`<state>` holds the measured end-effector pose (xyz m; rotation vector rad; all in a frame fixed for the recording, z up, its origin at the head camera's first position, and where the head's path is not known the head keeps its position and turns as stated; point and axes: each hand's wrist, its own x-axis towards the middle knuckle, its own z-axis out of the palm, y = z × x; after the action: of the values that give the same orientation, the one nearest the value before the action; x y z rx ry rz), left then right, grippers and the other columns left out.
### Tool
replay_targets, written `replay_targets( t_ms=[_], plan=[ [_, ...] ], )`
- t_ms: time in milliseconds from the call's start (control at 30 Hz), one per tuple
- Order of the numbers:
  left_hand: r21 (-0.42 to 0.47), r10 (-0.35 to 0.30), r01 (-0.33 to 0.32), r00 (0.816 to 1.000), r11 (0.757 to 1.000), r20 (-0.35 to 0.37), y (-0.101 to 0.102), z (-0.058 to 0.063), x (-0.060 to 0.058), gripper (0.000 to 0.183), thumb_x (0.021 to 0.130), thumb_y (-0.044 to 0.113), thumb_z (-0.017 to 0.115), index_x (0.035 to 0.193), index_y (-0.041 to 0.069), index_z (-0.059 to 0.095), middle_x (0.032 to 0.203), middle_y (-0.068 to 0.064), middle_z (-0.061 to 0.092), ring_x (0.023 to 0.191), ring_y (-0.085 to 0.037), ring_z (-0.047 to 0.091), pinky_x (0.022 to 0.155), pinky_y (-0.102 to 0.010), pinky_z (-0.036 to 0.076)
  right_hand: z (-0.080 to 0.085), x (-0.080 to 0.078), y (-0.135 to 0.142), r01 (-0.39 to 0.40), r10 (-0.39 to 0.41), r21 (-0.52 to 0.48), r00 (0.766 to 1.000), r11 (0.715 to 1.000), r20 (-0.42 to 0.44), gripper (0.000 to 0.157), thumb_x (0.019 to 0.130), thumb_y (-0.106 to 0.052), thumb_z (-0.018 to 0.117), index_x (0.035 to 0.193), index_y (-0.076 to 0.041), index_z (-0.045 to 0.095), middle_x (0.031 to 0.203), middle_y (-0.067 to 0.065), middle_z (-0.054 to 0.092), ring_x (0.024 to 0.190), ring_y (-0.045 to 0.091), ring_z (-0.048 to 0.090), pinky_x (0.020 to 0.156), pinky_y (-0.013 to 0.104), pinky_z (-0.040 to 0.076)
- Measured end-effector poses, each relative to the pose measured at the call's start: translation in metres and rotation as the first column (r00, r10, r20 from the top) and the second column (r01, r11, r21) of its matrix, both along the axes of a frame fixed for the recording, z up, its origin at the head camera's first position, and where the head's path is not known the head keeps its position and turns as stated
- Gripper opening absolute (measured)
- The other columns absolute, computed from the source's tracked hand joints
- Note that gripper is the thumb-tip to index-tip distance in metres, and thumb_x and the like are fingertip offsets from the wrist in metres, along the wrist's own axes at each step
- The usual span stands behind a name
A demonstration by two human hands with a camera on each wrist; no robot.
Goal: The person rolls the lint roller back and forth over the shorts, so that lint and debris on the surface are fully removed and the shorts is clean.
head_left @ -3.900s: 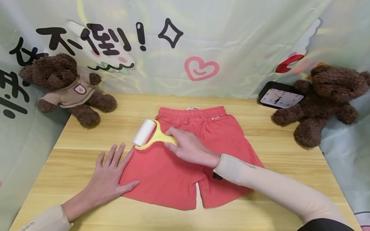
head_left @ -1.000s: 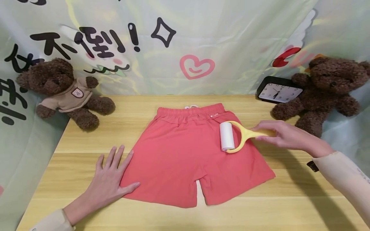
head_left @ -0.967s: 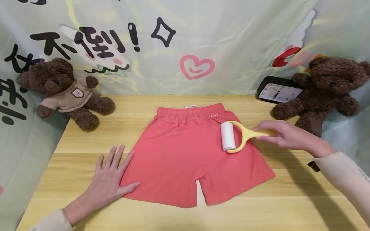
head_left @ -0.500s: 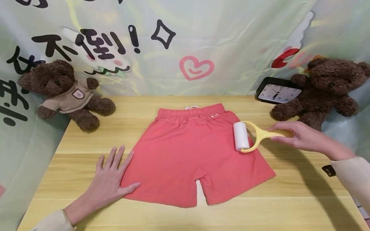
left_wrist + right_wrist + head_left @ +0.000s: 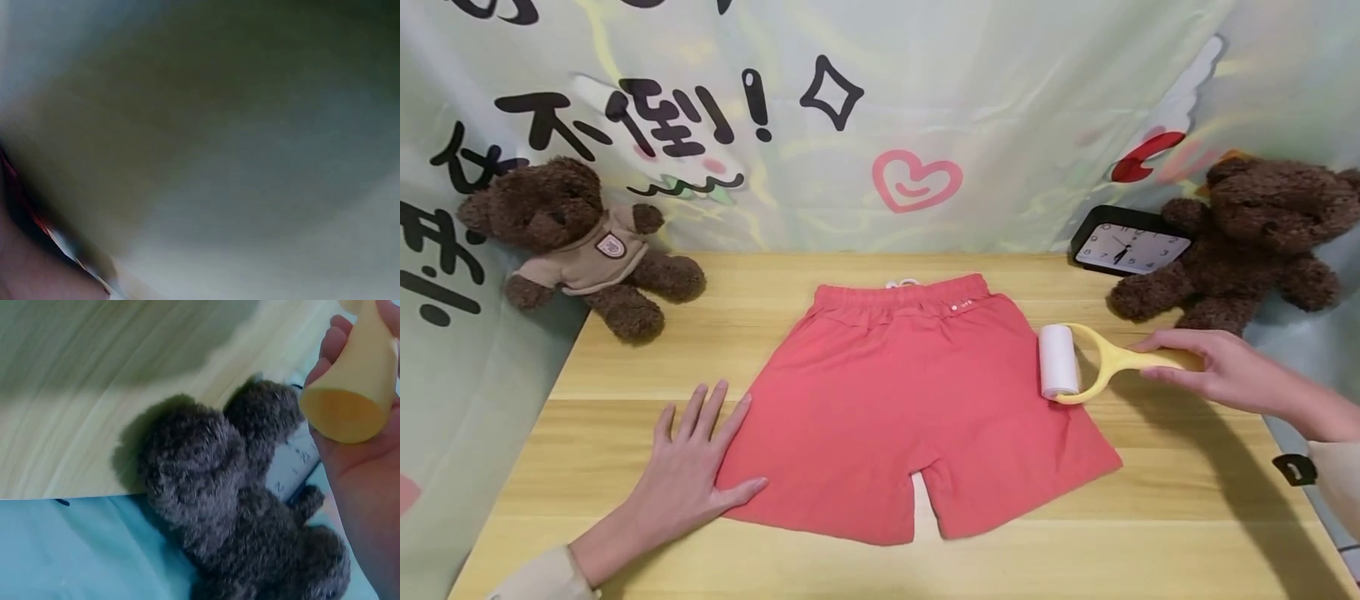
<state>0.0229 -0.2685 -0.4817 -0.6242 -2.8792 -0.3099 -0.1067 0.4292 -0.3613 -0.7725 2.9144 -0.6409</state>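
Red shorts lie spread on the wooden table, waistband away from me. My left hand rests flat with fingers spread at their left edge, the thumb on the cloth. In my right hand I grip the yellow handle of a lint roller. Its white roll is at the right side edge of the shorts. The right wrist view shows the handle's hollow end with fingers curled round it. Blurred fabric fills most of the left wrist view, and that hand's fingers are hidden there.
A brown teddy bear in a beige top sits at the back left of the table. Another teddy bear sits at the back right, leaning by a black alarm clock. A printed cloth hangs behind.
My right hand has moved the lint roller rightward across the shorts, from their left side to their right edge. My left hand has stayed in place.
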Motion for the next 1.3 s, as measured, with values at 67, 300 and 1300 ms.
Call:
replay_targets(
  t_ms=[67,300,1300],
  plan=[
    [0.004,0.001,-0.001,1.000,1.000,-0.003,0.000,0.000,0.000,0.107,0.091,0.083,0.062,0.169,0.012,0.043,0.172,-0.026,0.031,0.156,-0.053,0.028,0.109,-0.082,0.021,0.001,0.001,0.005,0.041,-0.041,-0.016,0.999,0.999,-0.001,0.033,0.091,-0.006,0.088,0.119,-0.022,0.081,0.101,-0.016,0.073,0.086,0.001,0.060,0.069,0.017,0.043],
    [-0.001,0.003,-0.003,1.000,1.000,-0.001,0.000,0.001,-0.001,0.108,0.091,0.083,0.063,0.170,0.012,0.041,0.173,-0.026,0.030,0.156,-0.053,0.027,0.110,-0.082,0.021,0.002,0.008,0.012,0.170,-0.169,-0.084,0.985,0.982,0.025,0.026,0.097,-0.007,0.084,0.121,-0.016,0.077,0.098,-0.013,0.069,0.077,0.007,0.056,0.065,0.019,0.040],
    [0.018,0.037,-0.037,0.999,0.999,0.009,-0.008,0.003,0.020,0.099,0.093,0.074,0.068,0.170,0.016,0.043,0.171,-0.025,0.033,0.154,-0.054,0.031,0.109,-0.080,0.025,-0.004,0.046,-0.152,0.104,-0.118,-0.369,0.993,0.923,-0.016,0.040,0.102,-0.007,0.078,0.141,-0.019,0.075,0.128,-0.001,0.075,0.107,0.005,0.064,0.089,0.013,0.043]
  ],
)
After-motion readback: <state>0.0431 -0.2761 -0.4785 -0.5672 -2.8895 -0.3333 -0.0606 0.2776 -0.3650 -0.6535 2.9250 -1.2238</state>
